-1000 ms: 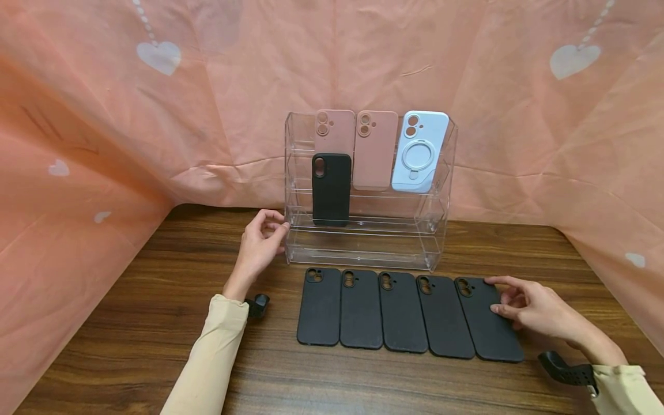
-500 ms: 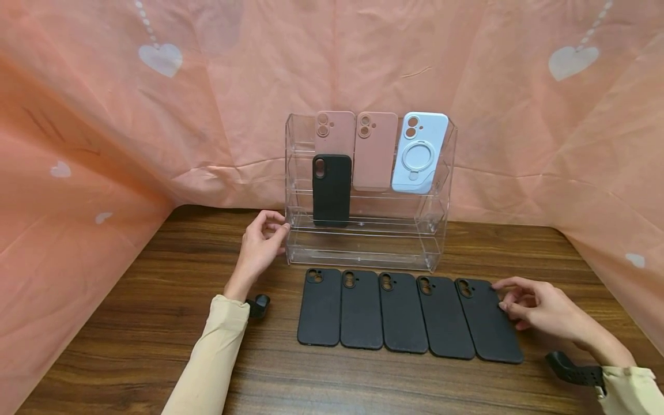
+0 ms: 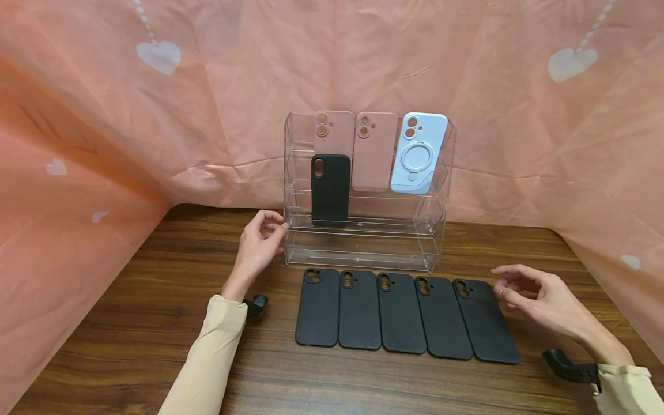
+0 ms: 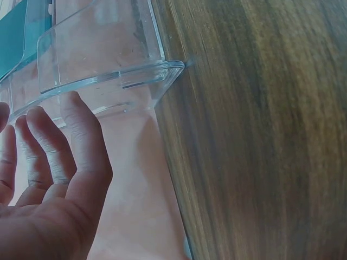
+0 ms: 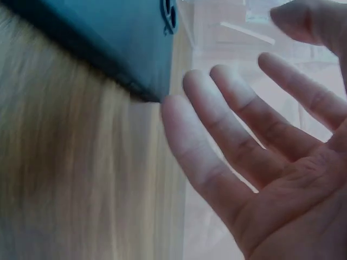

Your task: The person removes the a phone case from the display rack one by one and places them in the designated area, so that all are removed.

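Observation:
Several black phone cases (image 3: pixel 402 314) lie side by side in a row on the table, camera cutouts toward the back. Beside the upper right corner of the rightmost phone case (image 3: pixel 486 323) hovers my right hand (image 3: pixel 544 300), its fingers loosely bent and holding nothing; the right wrist view shows the fingers spread near that case's corner. A clear acrylic display stand (image 3: pixel 363 260) rises behind the row. My left hand (image 3: pixel 259 242) touches the stand's left side with relaxed fingertips, as the left wrist view also shows.
On the stand's top tier are two pink phone cases (image 3: pixel 373 153) and a pale blue phone case (image 3: pixel 419 153) with a ring. One black phone case (image 3: pixel 330 190) stands a tier lower at the left. A pink curtain (image 3: pixel 493 86) surrounds the wooden table (image 3: pixel 155 323).
My right hand has let go of the rightmost black phone case and moved slightly right and up from it. My left hand stays at the stand's side.

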`<state>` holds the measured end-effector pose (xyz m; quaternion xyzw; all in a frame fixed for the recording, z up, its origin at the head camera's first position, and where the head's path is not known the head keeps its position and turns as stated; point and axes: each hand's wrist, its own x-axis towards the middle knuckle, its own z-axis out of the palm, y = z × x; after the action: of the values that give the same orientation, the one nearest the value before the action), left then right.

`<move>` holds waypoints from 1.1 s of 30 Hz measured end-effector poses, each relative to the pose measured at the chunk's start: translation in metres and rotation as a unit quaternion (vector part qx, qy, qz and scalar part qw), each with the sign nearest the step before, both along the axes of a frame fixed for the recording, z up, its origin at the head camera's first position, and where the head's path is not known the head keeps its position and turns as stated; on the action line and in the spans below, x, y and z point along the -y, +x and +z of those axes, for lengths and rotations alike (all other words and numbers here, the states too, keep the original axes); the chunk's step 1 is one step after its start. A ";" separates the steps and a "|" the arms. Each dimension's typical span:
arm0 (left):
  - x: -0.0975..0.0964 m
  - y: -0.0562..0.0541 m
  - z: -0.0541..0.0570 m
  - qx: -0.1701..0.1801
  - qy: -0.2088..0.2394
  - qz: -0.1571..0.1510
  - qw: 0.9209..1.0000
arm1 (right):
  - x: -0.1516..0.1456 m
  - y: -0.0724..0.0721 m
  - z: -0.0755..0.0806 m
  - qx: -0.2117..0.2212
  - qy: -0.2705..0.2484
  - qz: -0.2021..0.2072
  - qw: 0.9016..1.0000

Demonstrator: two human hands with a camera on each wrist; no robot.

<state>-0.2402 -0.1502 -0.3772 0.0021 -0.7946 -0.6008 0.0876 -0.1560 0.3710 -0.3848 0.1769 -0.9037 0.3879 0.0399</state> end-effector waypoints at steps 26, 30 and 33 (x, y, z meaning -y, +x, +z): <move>0.001 -0.002 0.000 -0.004 -0.012 0.005 1.000 | 0.072 -0.027 0.026 -0.055 -0.042 -0.016 0.997; 0.000 -0.001 0.001 -0.008 -0.010 0.006 1.000 | 0.083 -0.033 0.030 -0.071 -0.055 -0.017 0.996; 0.000 -0.002 0.001 -0.012 -0.011 0.004 1.000 | 0.090 -0.039 0.033 -0.087 -0.076 -0.014 0.993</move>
<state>-0.2422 -0.1501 -0.3758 -0.0026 -0.8002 -0.5914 0.0998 -0.1954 0.2811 -0.3515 0.1943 -0.8670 0.4379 0.1372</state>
